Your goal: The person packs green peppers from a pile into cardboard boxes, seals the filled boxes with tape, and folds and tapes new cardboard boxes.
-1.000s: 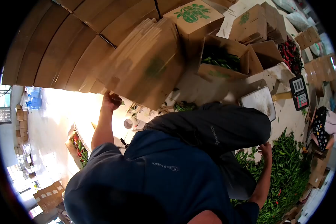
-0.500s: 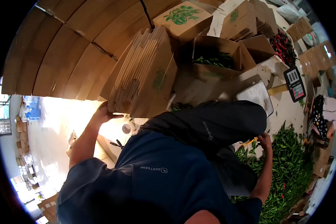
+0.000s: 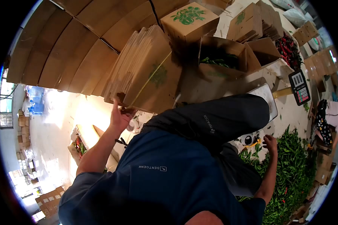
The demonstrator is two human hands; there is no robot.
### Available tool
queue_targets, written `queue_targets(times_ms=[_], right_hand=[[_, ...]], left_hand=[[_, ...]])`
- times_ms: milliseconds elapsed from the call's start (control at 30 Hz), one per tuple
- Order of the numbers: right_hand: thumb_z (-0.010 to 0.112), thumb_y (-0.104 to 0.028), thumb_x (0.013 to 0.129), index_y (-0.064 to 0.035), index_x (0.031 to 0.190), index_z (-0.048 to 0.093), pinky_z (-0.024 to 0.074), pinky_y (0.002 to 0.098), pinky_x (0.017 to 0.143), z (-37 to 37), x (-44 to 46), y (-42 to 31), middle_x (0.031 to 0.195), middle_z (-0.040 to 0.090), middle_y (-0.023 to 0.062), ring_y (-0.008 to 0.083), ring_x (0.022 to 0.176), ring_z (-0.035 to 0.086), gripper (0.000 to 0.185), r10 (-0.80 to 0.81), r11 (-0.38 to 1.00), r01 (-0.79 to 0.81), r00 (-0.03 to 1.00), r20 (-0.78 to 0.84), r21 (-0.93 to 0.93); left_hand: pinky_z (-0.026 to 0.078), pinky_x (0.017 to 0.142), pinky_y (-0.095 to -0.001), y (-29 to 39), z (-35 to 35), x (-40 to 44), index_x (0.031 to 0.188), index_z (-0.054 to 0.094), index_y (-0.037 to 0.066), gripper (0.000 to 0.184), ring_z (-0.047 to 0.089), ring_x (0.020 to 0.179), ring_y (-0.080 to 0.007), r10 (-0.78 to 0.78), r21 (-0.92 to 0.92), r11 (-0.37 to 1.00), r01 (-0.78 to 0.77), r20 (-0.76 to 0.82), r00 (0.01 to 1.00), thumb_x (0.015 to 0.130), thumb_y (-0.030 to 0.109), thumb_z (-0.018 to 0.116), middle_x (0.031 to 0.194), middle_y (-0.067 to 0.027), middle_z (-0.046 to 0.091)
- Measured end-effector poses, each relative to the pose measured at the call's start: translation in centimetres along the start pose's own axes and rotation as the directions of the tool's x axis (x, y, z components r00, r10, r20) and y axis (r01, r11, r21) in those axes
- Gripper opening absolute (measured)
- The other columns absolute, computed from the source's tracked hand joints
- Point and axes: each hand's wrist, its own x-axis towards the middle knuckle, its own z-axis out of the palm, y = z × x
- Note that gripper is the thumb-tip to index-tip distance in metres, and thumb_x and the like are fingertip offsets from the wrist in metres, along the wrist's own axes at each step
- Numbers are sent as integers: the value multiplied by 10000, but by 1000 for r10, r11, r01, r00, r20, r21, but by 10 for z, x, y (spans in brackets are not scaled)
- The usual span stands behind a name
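Note:
My left hand [image 3: 120, 118] is at the lower edge of an upright stack of flattened cardboard boxes [image 3: 139, 71], its fingers apart and touching or very near the edge. A thin yellow strap [image 3: 150, 78] runs slantwise across the printed front of the stack, its lower end close to my fingers. My right hand [image 3: 270, 144] is beside my knee, above green chili peppers [image 3: 293, 168], with fingers loosely bent and nothing visible in them. Just left of it lie a yellow strip [image 3: 256, 144] and a round, dark-centred object [image 3: 248, 140]. A white tape roll [image 3: 133, 126] sits partly behind my left hand.
Large cartons [image 3: 60, 48] form a wall at the upper left. A closed printed box [image 3: 189, 22] and an open box of green peppers [image 3: 223, 71] stand beyond the stack. A scale [image 3: 264, 93] with its display [image 3: 299, 88] is at the right, near red peppers [image 3: 288, 48].
The yellow strap now lies across the stack's front, where none showed before. My left hand has turned and shifted right along the lower edge. My right hand is apart from the yellow strip.

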Motion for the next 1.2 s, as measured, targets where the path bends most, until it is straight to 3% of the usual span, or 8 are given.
queue_targets(times_ms=[267, 367, 533, 733, 933, 1033, 1067, 1200], right_hand=[[654, -265, 962, 18, 1326, 587, 590, 396, 705, -1, -2, -2, 1108, 700, 149, 253, 882, 707, 467, -31, 1000, 31, 1000, -4, -5], [650, -265, 964, 22, 1319, 586, 592, 393, 704, 4, -1, 4, 1102, 702, 144, 247, 883, 709, 461, -25, 1000, 25, 999, 45, -16], [647, -225, 959, 54, 1309, 582, 576, 330, 625, 12, 10, 4, 1086, 712, 170, 231, 830, 710, 452, 4, 994, 0, 999, 35, -111], [644, -235, 955, 56, 1331, 563, 573, 354, 644, 6, 24, 0, 1092, 703, 172, 247, 854, 703, 483, -43, 995, 50, 996, 80, -90], [643, -236, 955, 41, 1321, 575, 578, 367, 655, 4, 5, -11, 1097, 705, 150, 239, 845, 703, 464, -74, 997, 74, 997, 22, -13], [638, -233, 958, 41, 1308, 583, 582, 364, 650, 1, 7, 8, 1083, 706, 138, 231, 822, 704, 447, -36, 999, 35, 999, 4, 21], [633, -227, 959, 33, 1292, 597, 581, 346, 634, 0, 8, 16, 1067, 706, 124, 214, 801, 703, 424, -44, 999, 44, 999, 2, -15], [631, -241, 961, 17, 1290, 604, 578, 319, 623, -2, -2, 25, 1048, 704, 108, 195, 802, 702, 418, 57, 998, -57, 998, 7, 1]], left_hand=[[511, 545, -375, 21, 36, -3, 970, 590, 27, 333, 633, 589, -258, 385, 387, 881, -270, -259, 886, 965, 358, 617, 760, -154, 659], [465, 525, -339, 15, 64, -34, 731, 539, 83, 368, 592, 560, -239, 359, 394, 853, -342, 35, 933, 969, 352, 619, 632, -105, 586], [430, 526, -339, 104, 55, -1, 667, 464, 143, 401, 512, 577, -198, 356, 218, 927, -304, -267, 896, 971, 340, 637, 591, -43, 459], [432, 528, -330, 161, 221, -38, 718, 451, 111, 410, 584, 562, -212, 462, 594, 553, -584, 365, 809, 1002, 364, 605, 597, -61, 468], [525, 667, -393, 274, 312, 0, 924, 489, 32, 244, 615, 998, -367, 748, -184, 644, -742, 353, 562, 1079, 219, 463, 1017, -174, 552], [552, 726, -379, 299, 304, -12, 944, 529, 42, 238, 636, 1089, -349, 788, -33, 522, -852, 402, 467, 1075, 230, 468, 1193, -206, 570], [556, 686, -345, 325, 273, 0, 942, 541, 52, 249, 652, 1056, -285, 495, -43, 645, -763, 784, 374, 1074, 251, 471, 1187, -169, 589], [402, 441, -231, 273, 202, -66, 814, 490, 134, 346, 489, 635, -73, 469, 328, 617, -716, 578, 668, 1062, 374, 481, 761, 14, 477]])
